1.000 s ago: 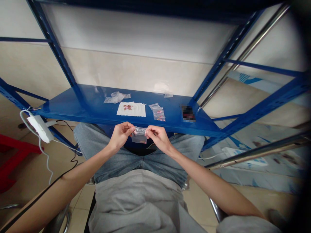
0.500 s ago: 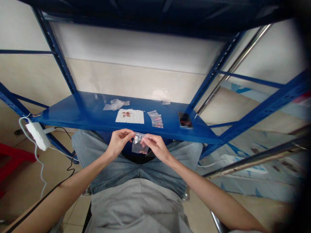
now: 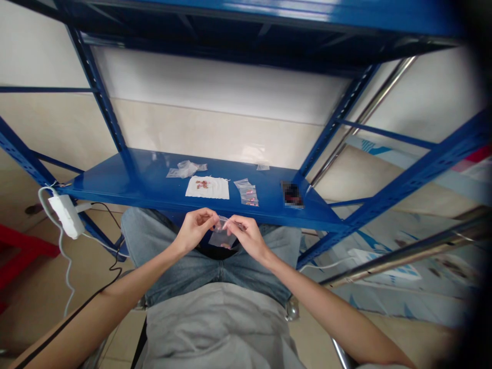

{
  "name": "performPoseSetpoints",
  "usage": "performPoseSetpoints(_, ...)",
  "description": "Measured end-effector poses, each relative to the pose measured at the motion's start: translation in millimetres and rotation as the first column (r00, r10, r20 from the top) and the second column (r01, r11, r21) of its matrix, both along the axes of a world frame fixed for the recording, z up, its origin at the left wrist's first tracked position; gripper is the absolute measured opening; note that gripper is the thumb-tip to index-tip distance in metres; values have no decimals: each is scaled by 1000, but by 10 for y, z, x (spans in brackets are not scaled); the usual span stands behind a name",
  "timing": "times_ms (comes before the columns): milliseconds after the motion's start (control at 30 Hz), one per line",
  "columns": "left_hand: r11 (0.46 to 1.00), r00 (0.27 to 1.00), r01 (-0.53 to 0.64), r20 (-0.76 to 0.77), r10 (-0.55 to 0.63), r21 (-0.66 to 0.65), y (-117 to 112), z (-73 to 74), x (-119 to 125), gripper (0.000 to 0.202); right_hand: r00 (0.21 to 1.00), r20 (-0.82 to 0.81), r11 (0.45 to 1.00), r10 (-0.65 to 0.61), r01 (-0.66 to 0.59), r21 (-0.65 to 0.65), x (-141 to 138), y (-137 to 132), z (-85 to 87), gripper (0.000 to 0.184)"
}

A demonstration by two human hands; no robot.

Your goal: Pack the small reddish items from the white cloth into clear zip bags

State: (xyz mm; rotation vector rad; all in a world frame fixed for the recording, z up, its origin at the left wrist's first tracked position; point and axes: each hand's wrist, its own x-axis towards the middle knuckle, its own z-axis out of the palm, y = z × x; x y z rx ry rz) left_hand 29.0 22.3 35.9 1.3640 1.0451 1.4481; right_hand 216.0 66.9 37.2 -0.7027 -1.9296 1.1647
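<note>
Both hands pinch the top edge of a small clear zip bag (image 3: pixel 222 239), held over my lap just in front of the shelf edge. My left hand (image 3: pixel 199 225) is closed on its left corner, and my right hand (image 3: pixel 248 234) on its right side. The fingertips are close together. Something small and reddish shows at the bag's bottom, too small to name. On the blue shelf (image 3: pixel 149 187) beyond lies a white cloth pouch (image 3: pixel 215 188) with small reddish-brown pieces (image 3: pixel 202 184) on it. Right of it, several clear bags with small red items (image 3: pixel 248 193) overlap.
A pile of clear bags (image 3: pixel 186 169) lies at the back left, and another clear bag (image 3: pixel 263 166) near the back edge. A dark, pixelated object (image 3: pixel 292 195) rests at the right. A white power strip (image 3: pixel 66 215) with cables hangs at the left post. An upper shelf (image 3: pixel 246 36) overhangs.
My hands have drawn closer together along the bag's top edge. The view has shifted slightly, showing more of the upper shelf.
</note>
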Motion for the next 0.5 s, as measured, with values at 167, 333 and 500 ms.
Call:
performPoseSetpoints(167,1000,1000,8,15,-8,-7,-42,-20,24,28,998,-11,998,54,-55,-36,13,-11,69,31)
performPoseSetpoints(333,999,996,-34,79,36,-23,-35,-68,49,27,997,-48,996,59,-62,-62,1,-39,82,32)
performPoseSetpoints(500,1000,998,-1,57,2,-7,-71,-48,85,30,995,-71,994,68,-73,-78,42,-39,78,33)
